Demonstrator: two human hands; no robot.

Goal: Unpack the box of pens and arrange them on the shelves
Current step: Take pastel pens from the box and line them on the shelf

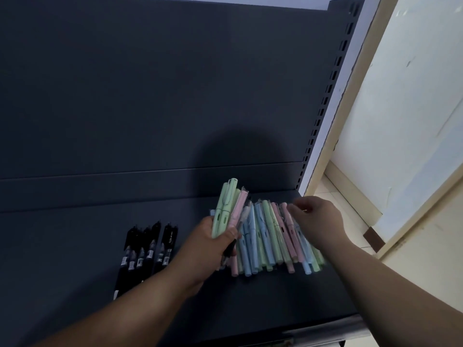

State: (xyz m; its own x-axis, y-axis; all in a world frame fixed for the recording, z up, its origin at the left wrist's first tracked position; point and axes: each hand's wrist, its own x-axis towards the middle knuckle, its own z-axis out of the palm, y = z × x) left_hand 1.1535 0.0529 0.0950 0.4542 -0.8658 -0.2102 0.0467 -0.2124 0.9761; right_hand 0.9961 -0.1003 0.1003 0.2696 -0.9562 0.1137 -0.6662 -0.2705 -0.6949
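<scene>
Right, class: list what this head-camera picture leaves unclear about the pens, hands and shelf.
All in the head view:
1. Black pens: labels too small and dark to read.
2. Pastel pens on the shelf: uncountable; they overlap and the hands cover some.
3. Right hand: fingertips blurred, so a pinch is uncertain.
4. Left hand hides the lower part of the bunch it grips.
5. The box: outside the frame.

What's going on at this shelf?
A person is laying pens out on a dark shelf. The left grip holds a small bunch of pastel pens; the right grip touches the tops of a pastel row lying on the shelf. Black pens lie further left. No box in view.
</scene>
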